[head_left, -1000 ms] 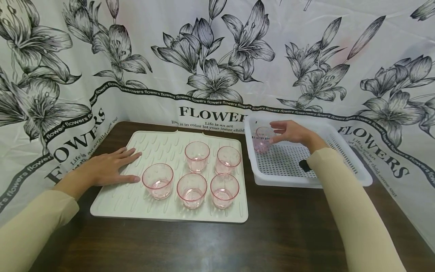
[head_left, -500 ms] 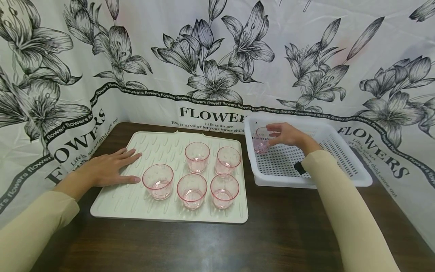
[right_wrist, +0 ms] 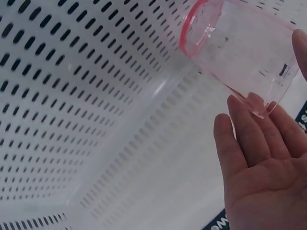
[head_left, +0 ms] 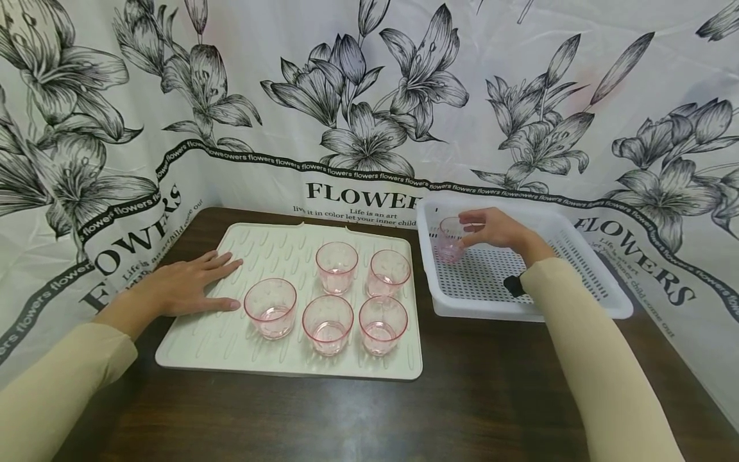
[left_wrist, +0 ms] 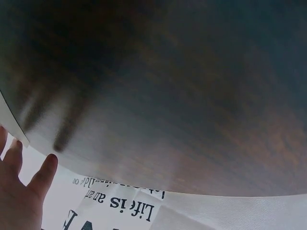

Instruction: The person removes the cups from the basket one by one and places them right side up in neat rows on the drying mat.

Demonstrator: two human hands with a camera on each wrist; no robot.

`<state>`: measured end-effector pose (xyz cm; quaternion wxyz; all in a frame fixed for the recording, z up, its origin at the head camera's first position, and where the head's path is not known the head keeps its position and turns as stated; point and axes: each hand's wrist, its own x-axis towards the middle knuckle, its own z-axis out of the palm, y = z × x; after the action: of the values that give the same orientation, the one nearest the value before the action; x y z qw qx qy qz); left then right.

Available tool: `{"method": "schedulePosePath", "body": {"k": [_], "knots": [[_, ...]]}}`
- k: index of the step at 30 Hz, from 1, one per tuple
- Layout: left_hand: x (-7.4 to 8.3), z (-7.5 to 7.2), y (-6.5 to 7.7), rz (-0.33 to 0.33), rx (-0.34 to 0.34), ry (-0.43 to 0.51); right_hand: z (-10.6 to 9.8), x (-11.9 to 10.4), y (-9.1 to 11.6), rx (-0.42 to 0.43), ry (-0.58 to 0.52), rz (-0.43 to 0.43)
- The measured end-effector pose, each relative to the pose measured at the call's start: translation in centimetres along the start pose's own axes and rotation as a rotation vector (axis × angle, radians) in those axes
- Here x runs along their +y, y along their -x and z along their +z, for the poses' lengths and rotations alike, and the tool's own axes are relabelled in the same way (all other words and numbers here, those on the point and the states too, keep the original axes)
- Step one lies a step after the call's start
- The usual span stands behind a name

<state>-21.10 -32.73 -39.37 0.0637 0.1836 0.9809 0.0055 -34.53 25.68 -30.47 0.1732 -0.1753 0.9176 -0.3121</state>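
Observation:
In the head view, my left hand (head_left: 181, 285) lies with fingers spread on the left part of a cream ridged drying mat (head_left: 202, 350). Several clear pink-rimmed glasses stand upright on that mat; the closest to this hand is a glass (head_left: 270, 308) just right of the thumb. Inside a white perforated basket (head_left: 485, 307), my right hand (head_left: 499, 231) holds another glass (head_left: 450, 240) near the basket's left wall. The right wrist view shows this held glass (right_wrist: 249, 52) upside down, pink rim toward the basket floor, with fingers and thumb at its base end.
The mat and basket sit side by side on a dark brown table (head_left: 369, 417). Right behind them hangs a white curtain (head_left: 248, 183) printed with flowers and lettering. It also closes in the left and right sides.
My right hand and the held glass shift slightly left, then slightly back right, inside the basket. The left hand and the glasses on the mat stay where they were.

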Motion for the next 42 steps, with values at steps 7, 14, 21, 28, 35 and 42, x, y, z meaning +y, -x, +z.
{"method": "schedulePosePath", "body": {"k": [7,14,21,28,35,42], "knots": [[-0.1,0.0,-0.2,-0.009,-0.008,-0.003,-0.9,-1.0,0.7,0.005,0.014,-0.037],[0.0,-0.4,-0.3,0.004,-0.003,0.000,-2.4,-3.2,1.8,0.060,0.094,-0.114],[-0.1,-0.5,-0.4,0.002,-0.006,0.002,-3.7,-6.5,2.7,0.066,0.124,-0.139],[-0.1,-0.3,-0.2,0.006,-0.008,0.007,-3.5,-9.1,2.3,0.064,0.130,-0.176],[-0.1,-0.3,-0.2,0.008,-0.012,0.013,-2.1,-11.5,1.7,0.044,0.124,-0.244],[0.0,-0.3,-0.2,0.003,-0.015,0.012,-0.6,-14.1,0.9,-0.002,0.092,-0.344]]}}
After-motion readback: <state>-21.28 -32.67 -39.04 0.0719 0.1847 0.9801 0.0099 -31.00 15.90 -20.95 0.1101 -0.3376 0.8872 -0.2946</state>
